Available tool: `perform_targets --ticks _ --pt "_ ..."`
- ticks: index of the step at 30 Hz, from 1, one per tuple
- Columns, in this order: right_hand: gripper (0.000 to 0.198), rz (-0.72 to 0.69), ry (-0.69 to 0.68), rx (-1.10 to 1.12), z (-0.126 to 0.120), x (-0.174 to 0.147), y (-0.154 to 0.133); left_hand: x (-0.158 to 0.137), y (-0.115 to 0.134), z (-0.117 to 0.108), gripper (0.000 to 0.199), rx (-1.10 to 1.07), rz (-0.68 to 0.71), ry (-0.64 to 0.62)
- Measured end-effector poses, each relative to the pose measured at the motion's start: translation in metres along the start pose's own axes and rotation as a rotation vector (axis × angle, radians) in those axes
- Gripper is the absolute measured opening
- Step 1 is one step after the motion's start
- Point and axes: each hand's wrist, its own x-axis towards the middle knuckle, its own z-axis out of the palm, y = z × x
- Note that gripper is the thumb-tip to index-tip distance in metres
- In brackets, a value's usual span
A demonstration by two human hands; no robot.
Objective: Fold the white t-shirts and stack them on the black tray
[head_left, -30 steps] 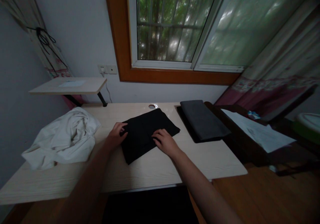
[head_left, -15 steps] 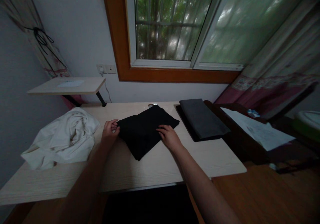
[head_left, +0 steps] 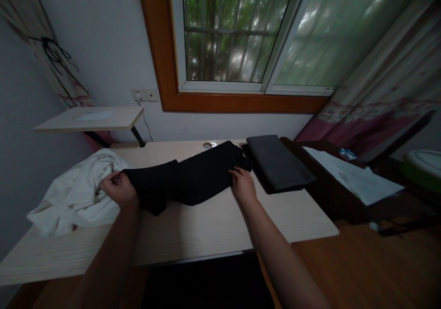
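A black piece of folded clothing (head_left: 203, 175) stretches across the table, partly unfolded toward the left, with one corner hanging down below its left half. My left hand (head_left: 120, 188) pinches its left end, lifted a little in front of a heap of white cloth (head_left: 77, 198). At the right part of the black clothing, my right hand (head_left: 244, 185) grips the near edge with thumb and fingers. What kind of garment it is cannot be made out in this dim light.
A dark grey folded item (head_left: 279, 164) lies at the table's right, close to the clothing. On the left, a small raised shelf (head_left: 91, 120) stands above the pale wooden table (head_left: 213, 231). Beyond the right edge, papers (head_left: 351, 175) rest on dark furniture. A window (head_left: 234, 33) is behind.
My left hand has drawn the left end of the black clothing leftward, spreading it out longer. My right hand has shifted slightly right along its near edge.
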Motion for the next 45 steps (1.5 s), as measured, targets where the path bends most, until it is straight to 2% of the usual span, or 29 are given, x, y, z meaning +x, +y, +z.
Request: perform_targets --ticks 4,6,8,11,13,16,18,21,24,26,28,30,33,35,38,40,42,45 --pt "0.034 0.008 0.005 -0.029 -0.002 -0.002 -0.002 -0.005 0.017 -0.006 0.011 0.083 0.278 -0.063" --pt "0.035 0.013 -0.001 -0.038 -0.002 -0.003 -0.003 -0.013 0.027 -0.006 0.007 0.087 0.468 -0.175" --pt "0.036 0.022 -0.004 -0.045 -0.002 -0.004 -0.004 -0.024 0.038 -0.006 0.009 0.046 0.685 -0.387" --pt "0.037 0.032 -0.008 -0.046 -0.001 -0.005 -0.004 -0.048 0.054 -0.005 0.019 -0.054 0.943 -0.822" --pt "0.036 0.042 -0.011 -0.042 0.0 -0.005 -0.004 -0.066 0.066 -0.005 0.025 -0.083 1.031 -1.021" --pt "0.035 0.06 -0.018 -0.038 -0.001 -0.005 -0.005 -0.087 0.081 -0.004 0.032 -0.048 1.131 -1.21" --pt "0.035 0.066 -0.019 -0.035 -0.003 -0.005 -0.006 -0.094 0.086 -0.004 0.036 -0.004 1.166 -1.282" --pt "0.035 0.07 -0.02 -0.029 -0.004 -0.006 -0.008 -0.095 0.087 -0.004 0.033 0.032 1.182 -1.31" --pt "0.034 0.068 -0.015 -0.007 -0.004 -0.006 -0.008 -0.093 0.08 -0.002 0.017 0.037 1.16 -1.29" --pt "0.033 0.053 0.002 0.033 -0.005 -0.005 -0.007 -0.092 0.074 0.0 0.014 0.036 1.09 -1.288" --pt "0.032 0.02 0.038 0.102 -0.008 -0.004 -0.009 -0.09 0.068 0.002 0.017 0.045 0.938 -1.298" --pt "0.031 -0.025 0.092 0.184 -0.014 -0.005 -0.013 -0.086 0.064 0.005 0.021 0.079 0.726 -1.301" --pt "0.028 -0.113 0.136 0.266 -0.025 -0.01 -0.027 -0.079 0.062 0.007 0.026 0.151 0.439 -1.245" --pt "0.026 -0.226 0.086 0.293 -0.029 -0.016 -0.039 -0.075 0.062 0.007 0.028 0.162 0.318 -1.189" --pt "0.023 -0.476 -0.11 0.317 -0.027 -0.023 -0.056 -0.069 0.063 0.007 0.03 0.135 0.191 -1.118" --pt "0.024 -0.587 -0.227 0.302 -0.021 -0.025 -0.062 -0.066 0.062 0.008 0.031 0.126 0.111 -1.076" --pt "0.026 -0.609 -0.28 0.263 -0.016 -0.025 -0.065 -0.063 0.059 0.008 0.032 0.113 0.03 -1.019" --pt "0.024 -0.562 -0.288 0.228 -0.012 -0.022 -0.063 -0.055 0.053 0.008 0.029 0.057 -0.043 -0.906"
